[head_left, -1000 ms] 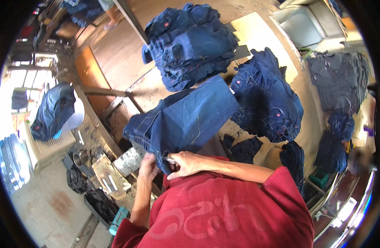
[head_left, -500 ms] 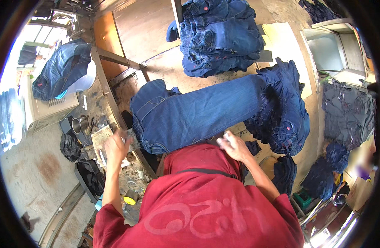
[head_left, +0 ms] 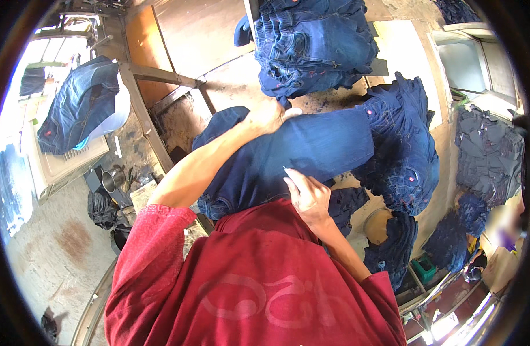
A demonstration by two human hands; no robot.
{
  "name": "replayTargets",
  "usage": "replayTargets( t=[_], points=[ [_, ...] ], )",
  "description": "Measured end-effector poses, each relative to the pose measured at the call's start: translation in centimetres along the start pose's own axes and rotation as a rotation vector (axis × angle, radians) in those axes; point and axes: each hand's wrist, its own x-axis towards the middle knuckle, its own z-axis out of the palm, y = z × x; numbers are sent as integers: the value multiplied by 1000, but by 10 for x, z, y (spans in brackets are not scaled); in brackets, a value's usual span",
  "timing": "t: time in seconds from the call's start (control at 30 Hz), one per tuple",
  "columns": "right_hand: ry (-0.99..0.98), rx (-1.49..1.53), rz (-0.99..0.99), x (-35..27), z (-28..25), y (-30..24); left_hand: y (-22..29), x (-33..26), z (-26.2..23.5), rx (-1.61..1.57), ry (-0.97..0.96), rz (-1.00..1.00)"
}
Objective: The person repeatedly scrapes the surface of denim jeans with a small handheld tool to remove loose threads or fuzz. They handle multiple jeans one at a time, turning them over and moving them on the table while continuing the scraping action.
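Observation:
A pair of blue jeans [head_left: 328,141] lies across in front of me, one leg stretched to the right. My left hand [head_left: 268,118] reaches over to their far edge, its fingers curled on the denim; the fingertips are partly hidden. Over the near side of the leg is my right hand [head_left: 308,199], fingers drawn together. A small, thin, pale pointed thing [head_left: 285,169] sticks out from its fingertips; its kind is too small to make out.
A tall pile of jeans [head_left: 317,46] stands at the far side, another heap [head_left: 400,144] to the right. Jeans [head_left: 80,106] lie over a pale machine at left, near a metal cup [head_left: 112,179]. Dark garments [head_left: 487,153] and a green basket [head_left: 424,269] are farther right.
My left hand has gone from the cluttered ledge at left to the far edge of the jeans. The right hand has shifted slightly left, over the leg. The jeans' left part has bunched.

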Motion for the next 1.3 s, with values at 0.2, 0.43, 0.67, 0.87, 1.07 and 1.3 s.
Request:
replayTargets(
  t=[0.2, 0.43, 0.67, 0.87, 1.07, 1.3],
  points=[
    [60, -169, -67, 29, 39, 5, -6, 23, -6, 151, 233, 39],
    [-153, -263, 55, 65, 65, 7, -7, 18, 5, 219, 506, 75],
    [-89, -243, -2, 11, 16, -8, -11, 19, 13, 145, 362, -15],
    [-53, -98, 32, 37, 44, 11, -12, 19, 18, 152, 400, -20],
    [-112, -256, 17, 33, 43, 7, -6, 18, 10, 195, 467, -13],
    [-64, -134, 86, 15, 28, 4, -3, 17, 7, 220, 447, -31]
  ],
)
